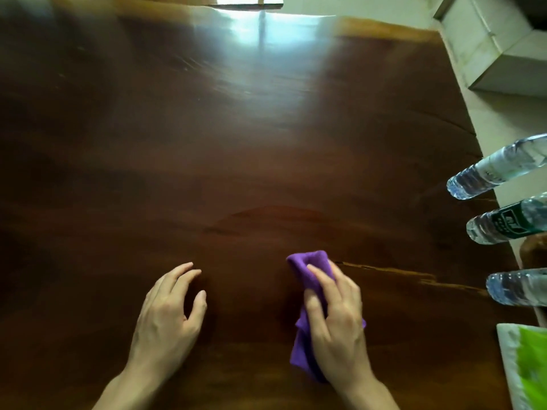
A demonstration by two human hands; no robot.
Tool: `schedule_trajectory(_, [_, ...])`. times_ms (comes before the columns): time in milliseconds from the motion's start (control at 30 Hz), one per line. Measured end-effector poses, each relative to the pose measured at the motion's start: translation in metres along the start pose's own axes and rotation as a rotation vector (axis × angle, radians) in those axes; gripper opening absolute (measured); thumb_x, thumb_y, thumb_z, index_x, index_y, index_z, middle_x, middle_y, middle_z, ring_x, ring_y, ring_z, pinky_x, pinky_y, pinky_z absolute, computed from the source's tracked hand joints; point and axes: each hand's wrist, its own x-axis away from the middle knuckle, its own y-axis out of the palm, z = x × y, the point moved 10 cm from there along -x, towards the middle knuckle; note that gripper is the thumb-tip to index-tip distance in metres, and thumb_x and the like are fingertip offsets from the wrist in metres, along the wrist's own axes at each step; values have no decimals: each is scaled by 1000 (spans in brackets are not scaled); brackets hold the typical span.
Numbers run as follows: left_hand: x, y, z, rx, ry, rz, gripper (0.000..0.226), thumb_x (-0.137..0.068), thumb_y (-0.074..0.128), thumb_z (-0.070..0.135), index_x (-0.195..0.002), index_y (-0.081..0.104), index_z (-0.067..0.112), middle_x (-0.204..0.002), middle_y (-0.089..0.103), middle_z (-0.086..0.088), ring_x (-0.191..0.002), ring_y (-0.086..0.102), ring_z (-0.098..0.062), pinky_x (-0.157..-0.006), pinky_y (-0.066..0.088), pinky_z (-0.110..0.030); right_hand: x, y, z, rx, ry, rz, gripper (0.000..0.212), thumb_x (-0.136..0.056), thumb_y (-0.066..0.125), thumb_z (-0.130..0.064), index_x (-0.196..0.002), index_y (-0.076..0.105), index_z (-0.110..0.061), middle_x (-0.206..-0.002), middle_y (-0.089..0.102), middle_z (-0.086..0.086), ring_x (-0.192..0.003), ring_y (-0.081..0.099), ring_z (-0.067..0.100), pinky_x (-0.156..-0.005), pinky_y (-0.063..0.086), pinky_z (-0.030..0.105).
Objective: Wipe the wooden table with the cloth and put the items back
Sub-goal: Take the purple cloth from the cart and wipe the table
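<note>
A soft, bunched purple cloth (307,294) lies on the dark, glossy wooden table (236,143), pressed down under the right hand (334,318), whose fingers (321,278) spread over it. The left hand (168,312) hovers beside it, bare, fingers loosely curled apart. Beyond the right fingers stand three clear plastic bottles (503,226); the middle one's green label is unreadable. A white and green packet (524,365) sits near the wrist.
</note>
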Motion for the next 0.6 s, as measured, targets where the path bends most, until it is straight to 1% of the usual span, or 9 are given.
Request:
schedule_trajectory(67, [-28,0,17,-10,50,8,42,-90,69,17,-131,64,12,-139,60,-2,-132,52,-22,-111,40,-40,-33,-14,13,23,16,26,42,-94,51,-30,-134,61,-20,-144,53,5,-131,46,26,-109,39,49])
schedule_trajectory(100, [-42,1,24,-18,66,8,43,-91,68,18,-134,62,12,-140,58,-3,-134,50,-22,-111,39,-40,-50,-19,19,45,18,36,42,-93,51,-29,-133,61,-19,-144,53,7,-130,46,27,-109,38,50])
schedule_trajectory(200, [-85,6,38,-39,80,16,48,-94,65,22,-140,57,11,-148,53,-6,-141,43,-23,-116,36,-43,-104,-32,37,105,34,67,42,-93,50,-30,-132,61,-18,-146,53,7,-130,45,31,-107,37,48])
schedule_trajectory(367, [-147,21,41,-131,48,12,56,-96,61,29,-148,48,13,-160,37,-11,-149,29,-30,-122,24,-46,-177,-45,74,157,77,134,42,-95,46,-33,-133,60,-21,-148,50,7,-132,42,34,-104,35,50])
schedule_trajectory(500, [-166,34,30,-195,17,-28,59,-98,56,35,-152,42,17,-164,28,-11,-153,19,-29,-124,18,-47,-210,-51,103,203,158,226,42,-95,47,-33,-132,60,-18,-146,51,12,-131,43,39,-105,35,52])
schedule_trajectory(600, [-166,41,23,-223,14,-71,61,-99,52,39,-155,37,19,-167,22,-8,-155,13,-26,-125,15,-46,-218,-28,104,217,190,217,36,-97,51,-28,-129,62,-15,-145,51,15,-129,42,40,-104,35,51])
